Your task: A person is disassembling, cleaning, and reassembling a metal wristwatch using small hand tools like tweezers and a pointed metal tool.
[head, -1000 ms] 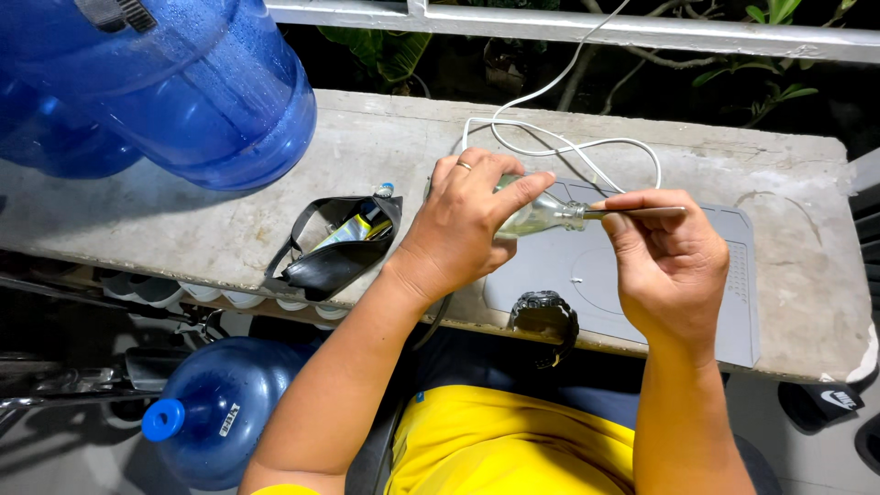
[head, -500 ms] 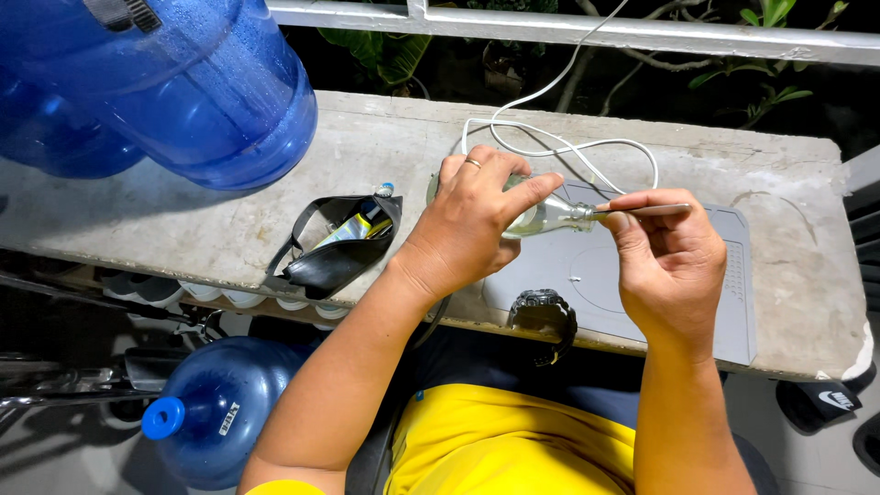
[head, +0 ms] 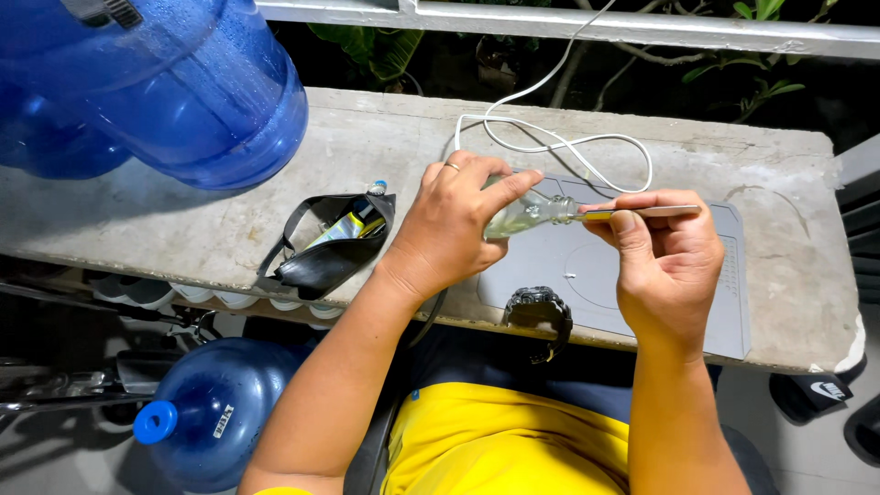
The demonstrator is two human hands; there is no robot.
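Note:
My left hand [head: 458,225] grips a small clear glass bottle [head: 524,217], tilted on its side with its neck to the right, above a grey work mat [head: 724,275]. My right hand [head: 665,261] pinches a thin metal tool [head: 642,212], like tweezers, whose tip is at the bottle's mouth. A ring sits on a left finger. A dark wristwatch [head: 539,307] lies at the mat's near edge, below the hands.
A concrete ledge [head: 367,137] carries the mat, an open black pouch [head: 325,252] with small tubes inside, and a white cable [head: 550,137]. Large blue water jugs stand at the upper left [head: 174,87] and on the floor at the lower left [head: 215,408]. A railing runs behind.
Both hands and the bottle have stayed almost in place; the tool's tip remains at the bottle's neck with only slight shifts.

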